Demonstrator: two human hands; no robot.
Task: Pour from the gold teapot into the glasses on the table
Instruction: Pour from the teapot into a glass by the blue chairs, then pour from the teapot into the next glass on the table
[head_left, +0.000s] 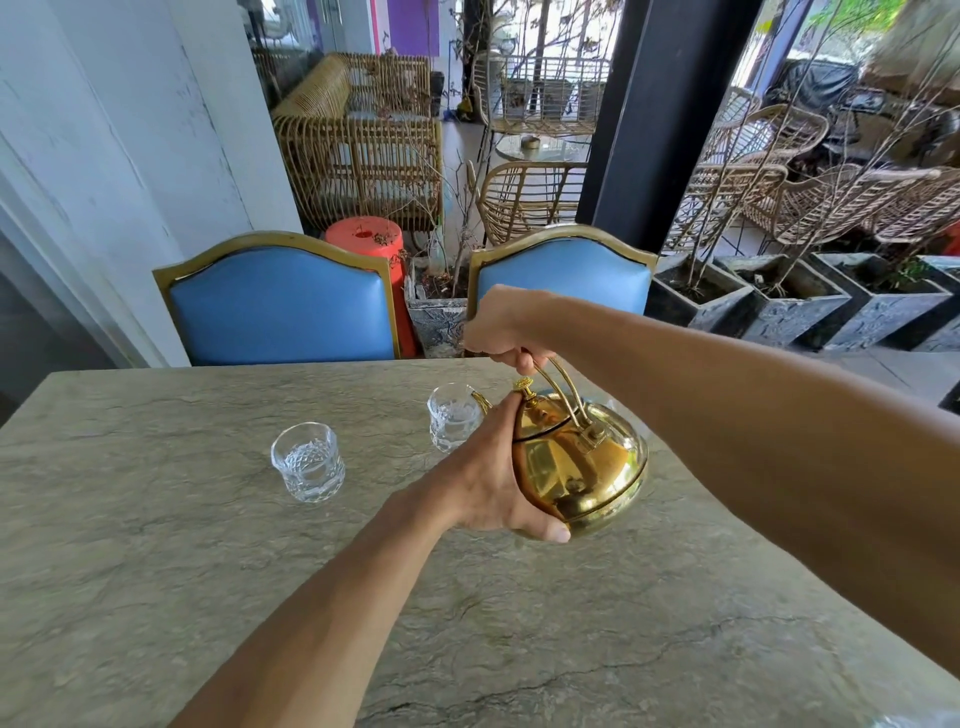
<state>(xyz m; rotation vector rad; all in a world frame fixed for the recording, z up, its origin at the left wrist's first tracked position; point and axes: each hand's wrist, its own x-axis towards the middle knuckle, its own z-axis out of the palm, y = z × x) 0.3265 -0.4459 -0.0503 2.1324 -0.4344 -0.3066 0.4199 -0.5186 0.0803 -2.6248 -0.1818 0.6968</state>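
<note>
The gold teapot (582, 467) hangs tilted above the stone table (208, 597), its spout pointing left toward the rim of a cut-glass tumbler (453, 423). My right hand (506, 325) grips the top of the teapot's wire handle. My left hand (493, 478) cups the pot's left side, fingertips up by the lid knob and thumb under the base. A second cut-glass tumbler (309, 461) stands further left on the table, apart from the pot. Both glasses look clear; I cannot tell whether any liquid is in them or flowing.
Two blue chairs with gold frames (280, 306) (566, 275) stand at the table's far edge. Behind them are an orange stool (370, 239), stone planters (779, 306), rattan furniture and a black pillar (660, 119). A white wall runs along the left.
</note>
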